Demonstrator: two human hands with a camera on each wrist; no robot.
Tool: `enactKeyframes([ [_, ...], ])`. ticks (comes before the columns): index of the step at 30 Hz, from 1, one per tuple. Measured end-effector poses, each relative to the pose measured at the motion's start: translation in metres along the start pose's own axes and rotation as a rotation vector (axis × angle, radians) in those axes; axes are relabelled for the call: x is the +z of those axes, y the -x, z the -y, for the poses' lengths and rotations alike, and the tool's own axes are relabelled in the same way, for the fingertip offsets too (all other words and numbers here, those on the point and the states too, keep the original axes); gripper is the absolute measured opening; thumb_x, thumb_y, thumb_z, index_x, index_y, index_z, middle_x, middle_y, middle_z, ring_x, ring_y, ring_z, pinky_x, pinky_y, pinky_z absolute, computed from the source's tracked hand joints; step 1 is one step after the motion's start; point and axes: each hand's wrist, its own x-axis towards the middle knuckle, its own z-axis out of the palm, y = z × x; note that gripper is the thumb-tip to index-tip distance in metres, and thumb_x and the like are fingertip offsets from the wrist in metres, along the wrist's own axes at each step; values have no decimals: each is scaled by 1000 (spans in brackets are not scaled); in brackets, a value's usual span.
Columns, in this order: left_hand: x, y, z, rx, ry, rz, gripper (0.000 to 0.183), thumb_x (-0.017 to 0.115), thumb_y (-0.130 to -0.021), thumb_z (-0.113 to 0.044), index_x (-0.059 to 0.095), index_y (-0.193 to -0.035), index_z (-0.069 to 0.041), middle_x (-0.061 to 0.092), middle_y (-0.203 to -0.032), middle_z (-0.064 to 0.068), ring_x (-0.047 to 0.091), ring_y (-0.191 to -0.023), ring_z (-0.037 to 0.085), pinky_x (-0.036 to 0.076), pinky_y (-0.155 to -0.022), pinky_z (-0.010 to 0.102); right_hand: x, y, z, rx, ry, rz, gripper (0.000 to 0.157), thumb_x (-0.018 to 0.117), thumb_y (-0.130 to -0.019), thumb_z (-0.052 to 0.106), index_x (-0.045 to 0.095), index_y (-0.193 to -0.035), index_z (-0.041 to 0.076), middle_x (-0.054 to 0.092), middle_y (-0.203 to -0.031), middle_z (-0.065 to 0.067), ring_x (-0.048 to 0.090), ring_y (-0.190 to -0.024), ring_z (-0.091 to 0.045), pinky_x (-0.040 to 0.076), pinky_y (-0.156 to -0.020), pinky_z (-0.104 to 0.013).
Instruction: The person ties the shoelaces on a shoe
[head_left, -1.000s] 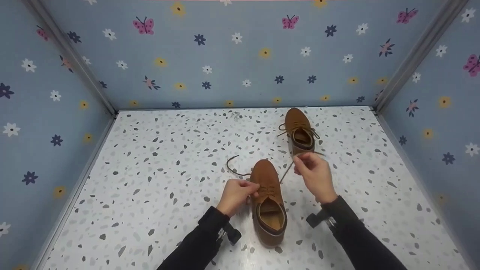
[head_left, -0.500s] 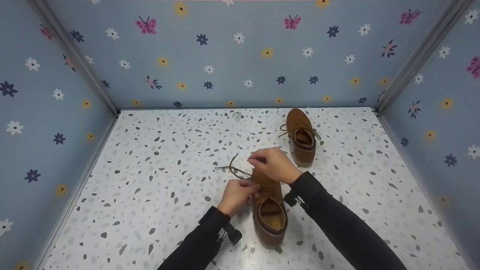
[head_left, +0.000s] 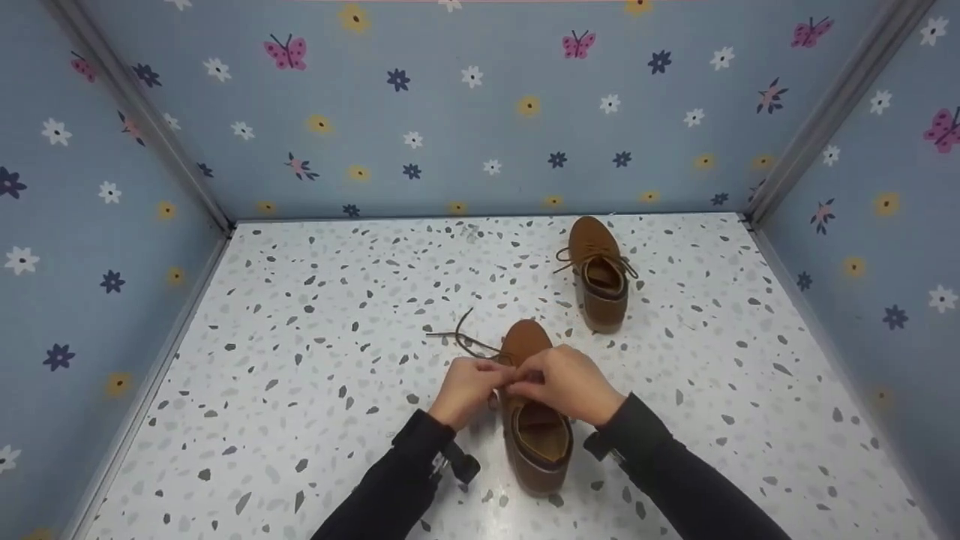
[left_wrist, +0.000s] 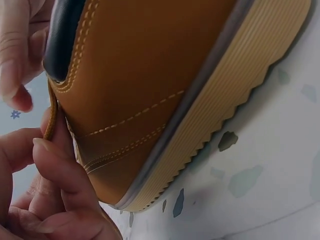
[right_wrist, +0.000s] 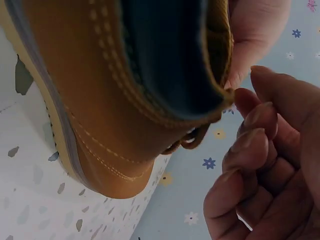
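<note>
The near shoe stands on the floor, its lace maybe being tied, and the next bit likely needs careful pinching. At the shoe's left side, the left hand pinches the lace. The right hand bends over the shoe's top; I can't tell if it holds anything.

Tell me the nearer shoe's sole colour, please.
The ridged sole is pale tan, clearest in the left wrist view.

Bright head view, dimmer wrist views, floor glare
</note>
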Motion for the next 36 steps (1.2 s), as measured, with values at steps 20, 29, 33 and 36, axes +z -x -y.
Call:
enactKeyframes([
  [20,-9,-6,-11,-70,-56,38,25,76,-87,-28,78,-89,-3,67,-71,0,48,-49,7,33,-41,19,14,2,6,112,97,-19,16,80,-83,36,76,-82,20,67,-75,12,58,-64,-6,47,-58,-28],
  [29,-12,-6,-12,-50,-91,51,25,76,-86,-29,77,-85,-4,71,-72,5,45,-43,7,28,-36,18,14,4,10,126,113,-33,17,79,-84,37,74,-78,21,63,-69,13,53,-58,-5,44,-52,-27],
  [33,-13,-7,-14,-36,-85,60,26,76,-87,-30,77,-85,-4,71,-71,5,46,-44,7,30,-37,18,15,3,10,122,124,-36,17,78,-85,35,74,-78,21,63,-68,13,54,-57,-6,44,-53,-27],
  [36,-18,-9,-17,11,-153,28,33,74,-89,-35,77,-78,-5,69,-65,4,43,-42,8,31,-37,20,14,3,10,120,128,-46,15,77,-86,31,73,-77,19,63,-68,11,54,-57,-6,44,-53,-27],
])
